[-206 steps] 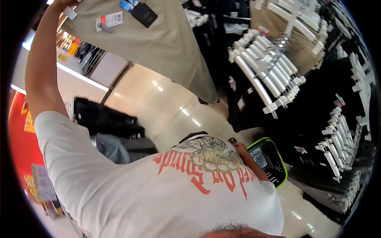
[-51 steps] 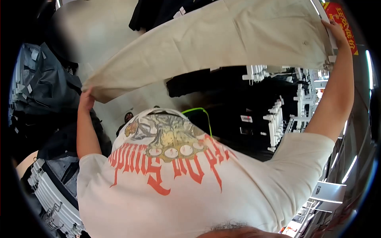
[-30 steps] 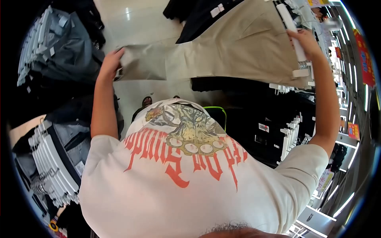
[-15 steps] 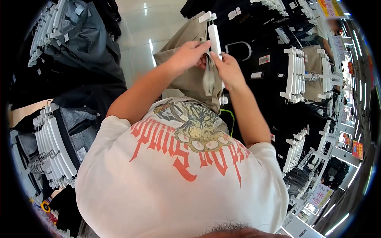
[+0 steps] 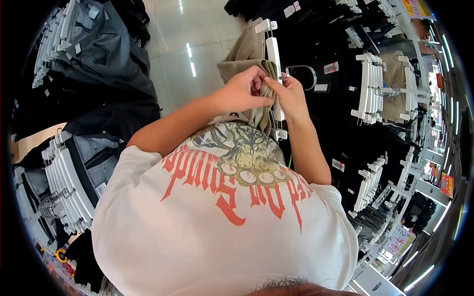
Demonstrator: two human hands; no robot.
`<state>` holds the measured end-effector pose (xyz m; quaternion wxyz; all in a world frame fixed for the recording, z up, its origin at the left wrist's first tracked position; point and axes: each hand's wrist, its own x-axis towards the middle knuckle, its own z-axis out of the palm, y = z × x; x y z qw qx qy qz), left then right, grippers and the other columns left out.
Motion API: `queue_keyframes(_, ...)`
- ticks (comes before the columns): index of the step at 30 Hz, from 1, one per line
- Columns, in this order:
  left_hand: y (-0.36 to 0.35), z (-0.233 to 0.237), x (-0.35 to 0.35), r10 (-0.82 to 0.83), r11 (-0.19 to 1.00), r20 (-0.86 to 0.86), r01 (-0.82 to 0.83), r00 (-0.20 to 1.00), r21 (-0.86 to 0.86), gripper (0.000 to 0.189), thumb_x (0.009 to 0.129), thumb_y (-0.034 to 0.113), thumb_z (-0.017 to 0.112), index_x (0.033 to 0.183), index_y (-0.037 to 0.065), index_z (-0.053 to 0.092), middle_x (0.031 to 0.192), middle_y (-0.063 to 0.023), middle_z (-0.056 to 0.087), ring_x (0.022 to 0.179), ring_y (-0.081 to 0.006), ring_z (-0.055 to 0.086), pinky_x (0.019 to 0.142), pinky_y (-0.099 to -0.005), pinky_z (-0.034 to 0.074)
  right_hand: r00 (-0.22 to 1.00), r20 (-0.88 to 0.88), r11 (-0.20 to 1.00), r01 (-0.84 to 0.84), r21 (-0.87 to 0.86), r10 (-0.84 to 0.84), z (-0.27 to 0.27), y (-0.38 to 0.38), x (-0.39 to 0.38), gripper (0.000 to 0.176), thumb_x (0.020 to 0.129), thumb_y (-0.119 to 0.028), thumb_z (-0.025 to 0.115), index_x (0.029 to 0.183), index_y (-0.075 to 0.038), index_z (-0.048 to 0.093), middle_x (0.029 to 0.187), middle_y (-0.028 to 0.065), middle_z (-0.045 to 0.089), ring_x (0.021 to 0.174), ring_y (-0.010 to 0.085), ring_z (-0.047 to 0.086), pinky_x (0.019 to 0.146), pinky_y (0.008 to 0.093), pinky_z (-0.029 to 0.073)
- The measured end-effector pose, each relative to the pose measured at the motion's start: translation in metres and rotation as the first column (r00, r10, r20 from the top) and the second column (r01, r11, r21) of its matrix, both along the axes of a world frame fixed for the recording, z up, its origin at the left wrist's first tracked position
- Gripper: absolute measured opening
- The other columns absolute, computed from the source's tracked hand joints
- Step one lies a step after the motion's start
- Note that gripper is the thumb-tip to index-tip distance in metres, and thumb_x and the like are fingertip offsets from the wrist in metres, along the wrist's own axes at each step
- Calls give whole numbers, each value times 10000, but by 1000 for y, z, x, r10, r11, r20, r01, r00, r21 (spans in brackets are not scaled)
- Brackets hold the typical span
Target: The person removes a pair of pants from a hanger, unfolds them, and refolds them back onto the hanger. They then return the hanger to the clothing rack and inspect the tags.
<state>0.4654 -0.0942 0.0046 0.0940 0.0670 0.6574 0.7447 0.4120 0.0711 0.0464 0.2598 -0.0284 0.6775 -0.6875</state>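
A pair of khaki trousers (image 5: 243, 55) hangs from a white clip hanger (image 5: 275, 54) in front of my chest, its top edge bunched in several folds along the bar. My left hand (image 5: 242, 91) is curled against the gathered cloth, with the thumb stretched along the folds. On the other side, my right hand (image 5: 291, 96) pinches the folds under its thumb, while its fingers reach behind the hanger bar. The fingertips of both hands nearly meet, and part of the cloth is hidden behind them. Beside the right hand shows the hanger's hook (image 5: 308, 74).
Dark garments (image 5: 328, 113) with tags hang close on the right. Further right are racked white hangers (image 5: 370, 89) with khaki clothes. Grey trousers (image 5: 118, 59) hang at upper left, more white hangers (image 5: 69, 182) at lower left. A shiny tiled floor (image 5: 173, 59) lies ahead.
The loose flap of cloth is now gathered into folds against the hanger. My left hand has moved slightly down, its thumb spreading lower. The hanger has shifted a little right and down.
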Motion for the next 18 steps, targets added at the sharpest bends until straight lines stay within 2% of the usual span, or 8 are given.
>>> queue_keyframes(3,7,10,7,25,999,26,-26,999,41,452,816,30,790,1145,50,480,819,27,514,732,-57,512,638,-225,442,998,37,998,48,35,-50,3,5,-2,135,908,-52,688,1014,31,679,867,82,715,726,134,678,644,256,536)
queue_keyframes(4,12,-4,6,52,999,-55,-51,997,15,451,834,42,776,1154,50,458,786,28,516,719,-63,506,625,-237,430,995,30,994,96,56,-97,1,7,-2,141,896,-50,696,1003,39,671,868,88,714,723,142,678,638,259,536)
queue_keyframes(5,14,-5,13,38,999,-18,-38,999,-5,430,844,49,768,1147,49,461,785,23,521,716,-66,507,623,-241,430,990,55,989,126,78,-131,3,9,-2,154,889,-57,701,1001,42,660,883,96,713,723,147,678,627,267,538)
queue_keyframes(7,13,-2,12,22,998,21,-21,1000,-57,389,864,63,750,1132,46,468,783,13,531,710,-73,509,620,-251,430,986,55,986,158,-53,-155,-10,15,-8,167,885,-59,700,1005,46,651,895,104,711,725,155,679,620,279,541)
queue_keyframes(8,15,-4,13,53,997,23,-52,998,-53,352,821,166,779,1053,21,557,765,-66,625,690,-139,570,650,-314,495,982,48,982,182,-50,-180,-8,15,-12,171,886,-58,699,1010,48,647,904,109,711,731,162,683,627,285,546)
queue_keyframes(12,21,-8,19,-24,997,23,26,999,-75,243,831,152,768,883,-13,598,732,-64,614,663,-138,567,629,-314,482,946,48,948,320,-1,-319,-4,22,-17,188,888,-53,693,1033,53,636,936,125,710,752,192,696,655,307,566)
queue_keyframes(15,17,-4,19,-77,990,41,81,996,-116,191,873,68,747,934,10,575,808,1,598,742,-72,560,667,-256,476,922,58,920,386,-72,-383,-2,23,-19,206,893,-37,682,1071,55,633,978,145,710,798,211,705,709,324,578)
queue_keyframes(18,12,-10,16,-87,993,6,88,996,-85,187,863,39,749,934,10,578,815,2,603,764,-70,571,693,-251,490,922,37,912,387,-135,-386,-9,28,-22,216,895,-16,664,1094,64,635,996,150,709,830,205,703,748,315,573)
